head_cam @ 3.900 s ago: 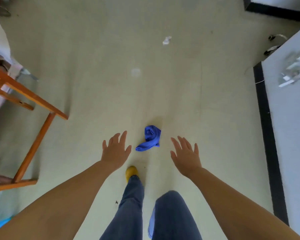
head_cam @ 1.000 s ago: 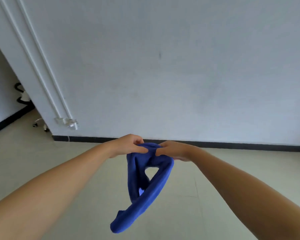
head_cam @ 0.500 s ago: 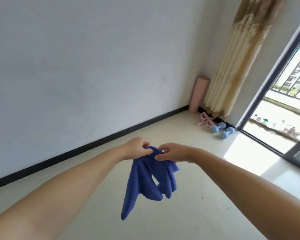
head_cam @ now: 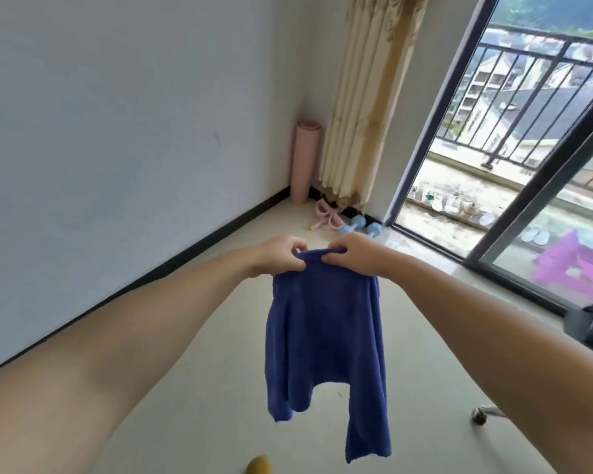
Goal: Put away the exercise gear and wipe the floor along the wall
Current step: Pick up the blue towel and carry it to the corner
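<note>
A blue cloth [head_cam: 326, 347] hangs in front of me, spread out and held by its top edge. My left hand [head_cam: 281, 254] pinches the left part of that edge and my right hand [head_cam: 353, 253] pinches the right part, close together. In the far corner a rolled pink mat [head_cam: 303, 162] stands upright against the wall. On the floor beside it lie a pink piece of exercise gear [head_cam: 327, 217] and two light blue dumbbells [head_cam: 362, 226].
A white wall with a black baseboard [head_cam: 185, 258] runs along the left to the corner. A beige curtain [head_cam: 367, 97] hangs by a sliding glass door [head_cam: 493, 165] onto a balcony. A chair caster [head_cam: 480, 415] shows at lower right.
The cloth, bunched half a second ago, now hangs spread open between my hands. The view has turned further right toward the corner and balcony door.
</note>
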`<control>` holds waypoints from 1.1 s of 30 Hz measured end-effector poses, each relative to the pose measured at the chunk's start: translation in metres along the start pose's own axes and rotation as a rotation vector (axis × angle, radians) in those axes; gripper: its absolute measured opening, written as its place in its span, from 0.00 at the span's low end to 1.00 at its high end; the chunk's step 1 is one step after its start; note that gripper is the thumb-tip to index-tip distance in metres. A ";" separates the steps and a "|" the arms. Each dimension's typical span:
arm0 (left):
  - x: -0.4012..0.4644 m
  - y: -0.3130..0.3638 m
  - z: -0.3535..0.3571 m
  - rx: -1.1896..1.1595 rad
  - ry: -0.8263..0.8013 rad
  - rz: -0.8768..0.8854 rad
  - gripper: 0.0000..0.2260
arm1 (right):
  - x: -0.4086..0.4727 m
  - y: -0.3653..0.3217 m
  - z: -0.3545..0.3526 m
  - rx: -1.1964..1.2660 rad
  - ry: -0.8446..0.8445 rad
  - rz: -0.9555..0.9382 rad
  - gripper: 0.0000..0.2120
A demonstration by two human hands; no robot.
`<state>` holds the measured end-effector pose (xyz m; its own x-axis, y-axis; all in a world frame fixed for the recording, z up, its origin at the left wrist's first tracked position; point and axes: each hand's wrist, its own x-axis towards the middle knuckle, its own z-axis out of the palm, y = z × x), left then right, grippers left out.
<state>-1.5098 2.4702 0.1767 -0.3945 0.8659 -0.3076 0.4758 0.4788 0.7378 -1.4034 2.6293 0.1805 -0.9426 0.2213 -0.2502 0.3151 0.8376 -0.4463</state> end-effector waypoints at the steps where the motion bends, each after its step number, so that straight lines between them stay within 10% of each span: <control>1: 0.023 0.001 -0.013 -0.001 -0.019 0.004 0.05 | 0.015 0.010 -0.012 -0.027 -0.017 0.021 0.10; 12: 0.253 0.011 -0.129 0.215 0.021 0.108 0.09 | 0.198 0.105 -0.123 -0.064 0.074 0.092 0.17; 21: 0.451 0.017 -0.259 0.054 0.402 0.044 0.15 | 0.419 0.172 -0.270 -0.219 0.098 -0.136 0.14; 33: 0.585 0.010 -0.523 -0.005 0.651 0.021 0.10 | 0.718 0.120 -0.458 -0.323 0.311 -0.421 0.10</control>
<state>-2.1465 2.9061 0.3184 -0.7817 0.6094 0.1327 0.4855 0.4610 0.7428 -2.0927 3.1176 0.3405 -0.9823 -0.0671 0.1751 -0.0952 0.9829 -0.1573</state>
